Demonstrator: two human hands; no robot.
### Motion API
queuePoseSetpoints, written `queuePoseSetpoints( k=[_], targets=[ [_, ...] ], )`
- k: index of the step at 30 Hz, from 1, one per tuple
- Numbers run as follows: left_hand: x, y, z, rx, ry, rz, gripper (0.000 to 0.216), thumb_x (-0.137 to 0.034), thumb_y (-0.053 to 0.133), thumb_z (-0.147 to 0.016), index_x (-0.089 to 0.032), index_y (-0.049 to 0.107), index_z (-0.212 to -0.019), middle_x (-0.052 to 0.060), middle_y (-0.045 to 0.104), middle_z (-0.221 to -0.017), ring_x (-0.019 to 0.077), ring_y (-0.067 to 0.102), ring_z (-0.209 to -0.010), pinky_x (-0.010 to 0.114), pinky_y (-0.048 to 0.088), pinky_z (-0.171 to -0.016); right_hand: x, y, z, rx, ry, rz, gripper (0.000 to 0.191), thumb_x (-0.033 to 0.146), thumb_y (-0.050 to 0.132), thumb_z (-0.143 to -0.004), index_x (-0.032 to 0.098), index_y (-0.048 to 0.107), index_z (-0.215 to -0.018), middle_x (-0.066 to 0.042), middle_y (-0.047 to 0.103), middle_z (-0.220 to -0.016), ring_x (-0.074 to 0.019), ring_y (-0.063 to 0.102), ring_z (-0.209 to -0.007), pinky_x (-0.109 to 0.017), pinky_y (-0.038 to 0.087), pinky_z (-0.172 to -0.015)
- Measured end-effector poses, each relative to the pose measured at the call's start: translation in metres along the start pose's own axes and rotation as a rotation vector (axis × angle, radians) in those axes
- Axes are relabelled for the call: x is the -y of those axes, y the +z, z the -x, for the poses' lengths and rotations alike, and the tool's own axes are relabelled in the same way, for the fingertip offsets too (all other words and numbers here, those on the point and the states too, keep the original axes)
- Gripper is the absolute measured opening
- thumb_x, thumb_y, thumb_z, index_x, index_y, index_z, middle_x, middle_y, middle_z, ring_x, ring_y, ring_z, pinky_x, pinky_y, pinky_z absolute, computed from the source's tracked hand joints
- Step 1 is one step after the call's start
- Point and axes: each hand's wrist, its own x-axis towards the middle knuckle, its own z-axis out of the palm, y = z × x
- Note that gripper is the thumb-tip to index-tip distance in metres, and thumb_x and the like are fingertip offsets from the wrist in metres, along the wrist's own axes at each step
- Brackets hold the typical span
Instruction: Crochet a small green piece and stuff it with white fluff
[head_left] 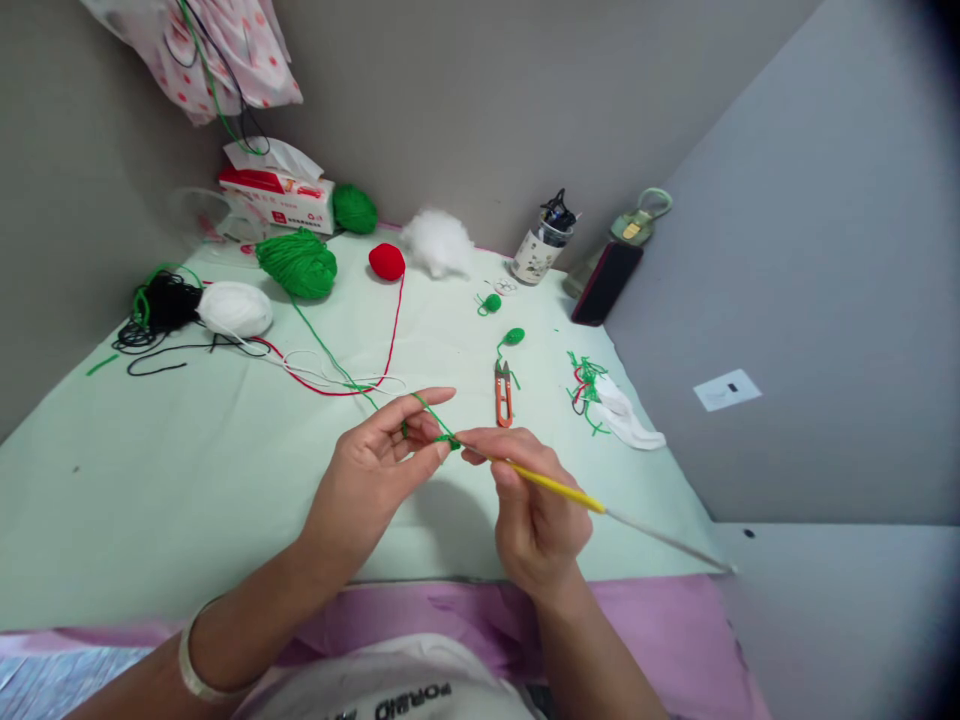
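Note:
Between the thumb and fingers of my left hand (375, 465) is a small piece of green crochet (449, 441). Green yarn (429, 408) passes over the raised forefinger of that hand and trails back to a green yarn ball (298, 264). My right hand (536, 505) grips a crochet hook (559, 487) by its yellow handle, its tip at the green piece. The tip itself is too small to make out. Just beyond my hands lie orange-handled thread snips (503, 396) and a small green crocheted ball (514, 337) with a yarn tail.
Black yarn (166, 303), a white yarn ball (236, 308), a red ball (387, 262) and white stuffing (437, 243) lie further back. Behind stand a tissue box (296, 203), a pen cup (541, 250), a bottle (634, 226) and a phone (607, 283). Yarn scraps (587, 381) lie right.

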Motion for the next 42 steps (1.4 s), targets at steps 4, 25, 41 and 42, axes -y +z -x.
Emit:
queuePoseSetpoints(
  k=[4,25,41,42],
  targets=[
    [0.006,0.001,0.004,-0.100,0.165,-0.186,0.034,-0.017,0.077,-0.085,-0.035,0.078,-0.114,-0.004,0.068,-0.092,0.0137,0.062,-0.092,0.028,0.047,-0.093,-0.001,0.002,-0.001,-0.004,-0.096,0.084,0.030,0.008,0.050,-0.100,0.021,0.065,-0.121,-0.010,0.077,-0.101,-0.0203,0.074,-0.089,-0.036,0.062,-0.073],
    [-0.009,0.001,0.000,0.132,-0.202,0.276,0.035,-0.023,0.085,-0.081,-0.026,0.080,-0.116,-0.003,0.060,-0.083,-0.0001,0.034,-0.049,0.016,0.034,-0.049,-0.003,0.006,-0.009,-0.148,0.313,-0.352,0.019,0.020,0.059,-0.100,0.026,0.078,-0.102,-0.003,0.075,-0.093,-0.0149,0.067,-0.075,-0.031,0.057,-0.068],
    [-0.006,-0.002,-0.006,0.102,-0.237,0.346,0.032,-0.021,0.084,-0.081,-0.022,0.081,-0.112,-0.003,0.062,-0.080,0.0066,0.054,-0.067,0.018,0.052,-0.067,-0.009,0.001,-0.011,-0.178,0.367,-0.324,0.018,0.029,0.060,-0.100,0.022,0.077,-0.097,-0.004,0.075,-0.088,-0.0154,0.068,-0.070,-0.031,0.058,-0.064],
    [-0.005,-0.001,-0.005,0.107,-0.215,0.306,0.033,-0.021,0.085,-0.080,-0.024,0.080,-0.113,-0.001,0.065,-0.085,0.0090,0.058,-0.073,0.020,0.053,-0.071,-0.008,0.002,-0.012,-0.152,0.372,-0.324,0.018,0.031,0.062,-0.099,0.022,0.077,-0.097,-0.005,0.076,-0.089,-0.0159,0.068,-0.072,-0.031,0.058,-0.064]
  ],
)
